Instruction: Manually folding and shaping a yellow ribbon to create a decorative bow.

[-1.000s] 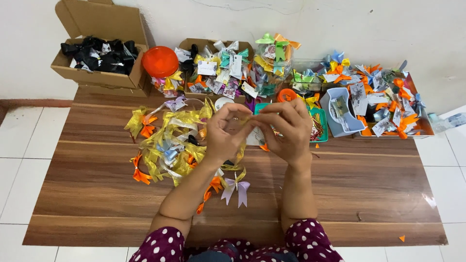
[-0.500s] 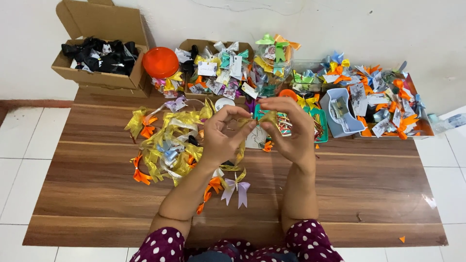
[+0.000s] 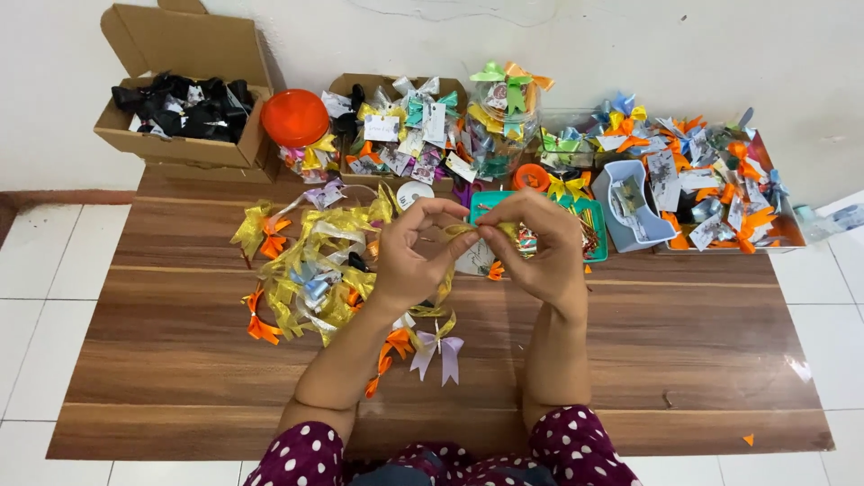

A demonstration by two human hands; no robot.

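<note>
Hands barely shifted — gold ribbon (image 3: 461,230) pinched between left hand (image 3: 416,256), right hand (image 3: 538,247).

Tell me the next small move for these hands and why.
Probably pull the gold ribbon snug between the fingertips to shape the bow. Both the left hand and right hand pinch it above the table, and it looks looped but not yet formed like the lilac bow lying finished below the wrists.
</note>
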